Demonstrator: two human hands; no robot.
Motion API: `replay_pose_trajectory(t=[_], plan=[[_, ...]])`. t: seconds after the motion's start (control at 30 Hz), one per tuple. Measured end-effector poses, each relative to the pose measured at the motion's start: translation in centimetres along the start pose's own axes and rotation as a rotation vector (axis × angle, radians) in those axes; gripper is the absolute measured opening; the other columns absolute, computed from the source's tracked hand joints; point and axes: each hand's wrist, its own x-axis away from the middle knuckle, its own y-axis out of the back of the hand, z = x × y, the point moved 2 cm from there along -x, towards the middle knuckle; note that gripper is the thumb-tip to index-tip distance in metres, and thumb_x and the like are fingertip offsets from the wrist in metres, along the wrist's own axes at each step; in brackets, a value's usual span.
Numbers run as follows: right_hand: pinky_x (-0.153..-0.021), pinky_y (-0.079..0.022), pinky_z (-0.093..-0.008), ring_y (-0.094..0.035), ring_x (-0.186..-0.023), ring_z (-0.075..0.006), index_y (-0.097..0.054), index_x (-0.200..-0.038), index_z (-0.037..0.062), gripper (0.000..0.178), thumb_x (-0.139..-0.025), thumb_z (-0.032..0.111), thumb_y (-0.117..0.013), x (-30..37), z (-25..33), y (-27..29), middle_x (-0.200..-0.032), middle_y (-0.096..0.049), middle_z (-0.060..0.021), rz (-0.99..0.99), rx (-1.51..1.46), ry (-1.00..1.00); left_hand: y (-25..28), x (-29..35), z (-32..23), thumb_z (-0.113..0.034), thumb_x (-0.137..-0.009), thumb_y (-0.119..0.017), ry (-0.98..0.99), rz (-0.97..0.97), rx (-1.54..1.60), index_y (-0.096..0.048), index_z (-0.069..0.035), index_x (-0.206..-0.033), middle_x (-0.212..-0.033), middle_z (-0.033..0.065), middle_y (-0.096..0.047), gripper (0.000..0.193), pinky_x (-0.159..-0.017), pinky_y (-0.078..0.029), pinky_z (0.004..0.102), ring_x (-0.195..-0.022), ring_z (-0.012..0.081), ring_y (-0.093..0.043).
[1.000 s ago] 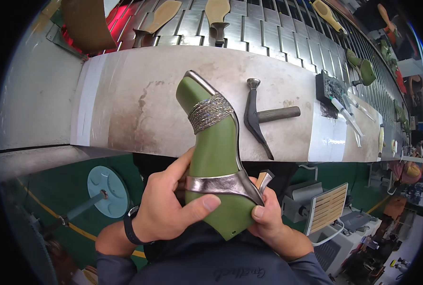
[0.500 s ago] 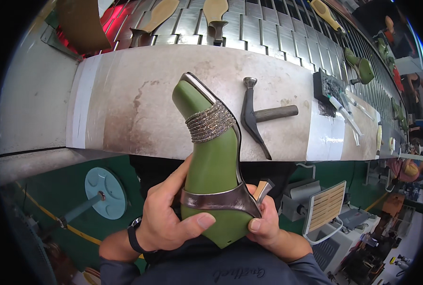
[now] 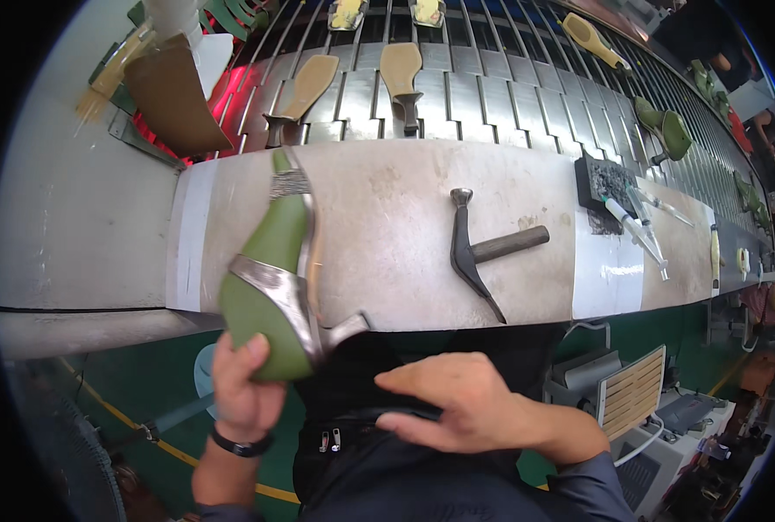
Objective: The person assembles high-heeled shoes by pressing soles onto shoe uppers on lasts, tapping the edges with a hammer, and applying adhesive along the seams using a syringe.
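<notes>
My left hand (image 3: 244,396) grips the heel end of a green shoe last (image 3: 279,233), thumb on top. A high-heeled sandal is fitted on the last, with a shiny metallic strap (image 3: 273,280), a band of glittery strands near the toe and a heel (image 3: 348,329) sticking out to the right. The last is tilted over the bench's left part, toe pointing away, slightly blurred. My right hand (image 3: 461,400) is held in front of me, off the sandal, holding nothing, thumb and fingers apart. Farther right a hammer (image 3: 511,244) with a wooden handle lies on the bench.
Beyond the bench (image 3: 379,235) runs a slatted metal conveyor (image 3: 483,113) carrying heeled soles (image 3: 400,74) and green lasts (image 3: 663,129). A black block (image 3: 609,187) and several syringes (image 3: 635,228) lie on the right. A bent brown sheet (image 3: 174,96) stands at the far left.
The sandal on its last has moved left, from in front of my body, in my left hand alone. My right hand has let go of it. The view has shifted, showing more of the conveyor.
</notes>
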Motion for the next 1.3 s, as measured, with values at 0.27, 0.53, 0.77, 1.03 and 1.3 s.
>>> replay_pose_trajectory(t=[0.27,0.53,0.77,1.03,1.3], plan=[[-0.087,-0.059,-0.0462,-0.075,-0.098,-0.0380,-0.073,-0.117,0.0012,0.037,-0.091,0.027,-0.078,-14.6,-11.2,8.3,-0.106,-0.076,-0.0202,-0.431,0.590,-0.041,9.9,-4.8,-14.2,-0.013,-0.099,-0.069,-0.229,-0.224,-0.649,-0.057,0.005,-0.144,-0.129,0.0117,-0.069,0.050,-0.099,-0.054,0.0340,-0.112,0.0192,-0.068],[-0.087,-0.059,-0.0485,-0.075,-0.096,-0.0403,-0.076,-0.106,0.0001,0.034,-0.087,0.029,-0.076,-24.2,-19.9,12.7,-0.103,-0.078,-0.0221,-0.118,0.764,-0.544,8.0,-5.8,-13.0,-0.006,-0.095,-0.072,-0.820,-0.695,-1.453,-0.053,0.008,-0.147,-0.152,0.0263,-0.055,0.057,-0.122,-0.037,0.0439,-0.142,0.0345,-0.053],[-0.069,-0.057,-0.0328,-0.072,-0.073,-0.0203,-0.074,-0.115,-0.0035,0.033,-0.094,0.023,-0.070,-17.0,-17.2,15.7,-0.083,-0.075,-0.0128,-0.539,-0.175,-0.635,-6.7,-15.4,-7.4,-0.004,-0.089,-0.069,-0.768,0.016,-1.206,-0.046,0.004,-0.154,-0.156,0.0196,-0.050,0.069,-0.124,-0.035,0.0451,-0.145,0.0301,-0.049],[-0.073,-0.054,-0.0278,-0.066,-0.079,-0.0101,-0.065,-0.144,0.0027,0.042,-0.102,0.007,-0.063,-13.1,-16.7,13.8,-0.093,-0.075,-0.0108,-0.557,-0.423,-0.469,-21.9,-51.8,1.5,-0.042,-0.079,-0.089,-0.635,-0.049,-1.357,-0.026,0.018,-0.155,-0.145,0.0424,-0.050,0.116,-0.117,-0.043,0.0474,-0.142,0.0507,-0.047],[-0.079,-0.058,-0.0274,-0.075,-0.086,-0.0143,-0.070,-0.131,-0.0064,0.034,-0.098,0.003,-0.070,-13.3,-16.7,14.4,-0.102,-0.078,-0.0193,-0.570,-0.225,-0.267,-29.1,-63.3,3.8,-0.035,-0.079,-0.092,-0.371,-0.499,-1.387,-0.015,-0.002,-0.164,-0.152,0.0312,-0.044,0.120,-0.113,-0.049,0.0552,-0.140,0.0436,-0.051]])
